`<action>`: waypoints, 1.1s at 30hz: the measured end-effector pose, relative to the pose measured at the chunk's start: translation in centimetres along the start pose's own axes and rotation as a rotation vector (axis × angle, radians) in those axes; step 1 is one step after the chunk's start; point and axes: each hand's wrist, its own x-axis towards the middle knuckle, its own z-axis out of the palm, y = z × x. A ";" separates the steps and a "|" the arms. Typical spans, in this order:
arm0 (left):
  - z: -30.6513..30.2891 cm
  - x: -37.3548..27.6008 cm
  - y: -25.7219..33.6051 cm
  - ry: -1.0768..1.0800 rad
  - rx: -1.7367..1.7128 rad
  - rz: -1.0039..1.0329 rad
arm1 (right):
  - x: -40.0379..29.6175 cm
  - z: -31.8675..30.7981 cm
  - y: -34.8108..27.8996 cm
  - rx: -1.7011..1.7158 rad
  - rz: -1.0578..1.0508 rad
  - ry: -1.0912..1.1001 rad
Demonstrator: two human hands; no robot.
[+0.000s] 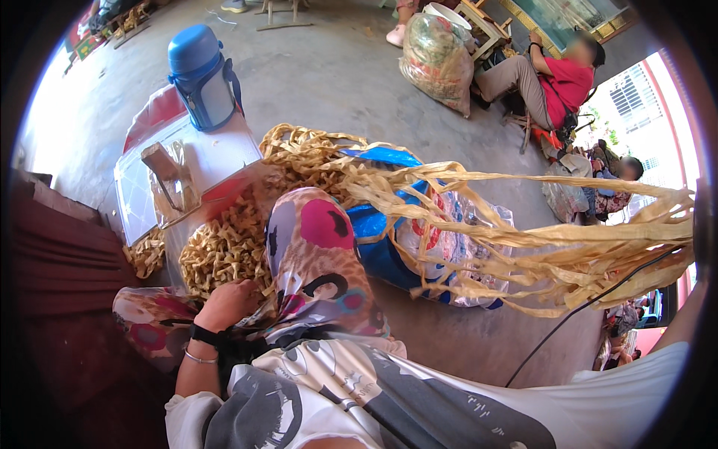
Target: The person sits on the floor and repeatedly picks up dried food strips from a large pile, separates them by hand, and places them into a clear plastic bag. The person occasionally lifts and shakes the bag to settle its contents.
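My left hand (233,303), wearing a black wristband and a bangle, lies at the edge of a heap of braided dried plant fibre (221,252) beside my bent knee. Its fingers curl downward and their tips are hidden, so a grip cannot be made out. My right hand is out of view; only its forearm (676,317) shows at the right rim. Long, flat, pale-brown fibre strips (505,236) stretch through the air toward that arm. Their other ends lie in a loose tangle (308,157) beyond my knee, over a blue bag (373,230).
A blue-capped flask (199,78) stands on a white board (224,143). A wooden-handled tool (160,163) lies near it. Behind the strips is a printed plastic sack (449,241). A stuffed sack (437,62) stands near a seated person in red (564,84). A black cable (589,297) crosses at right.
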 end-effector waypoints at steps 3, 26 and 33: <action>-0.2 0.1 -0.5 -0.040 0.028 -0.102 | -0.2 -0.8 1.2 -0.018 0.022 0.003; 0.8 -0.1 -0.7 0.050 0.035 0.004 | -45.2 31.0 2.4 -0.312 0.001 -1.320; 2.8 0.7 -1.4 -0.079 0.074 -0.054 | -44.6 35.3 2.2 0.029 0.294 -0.878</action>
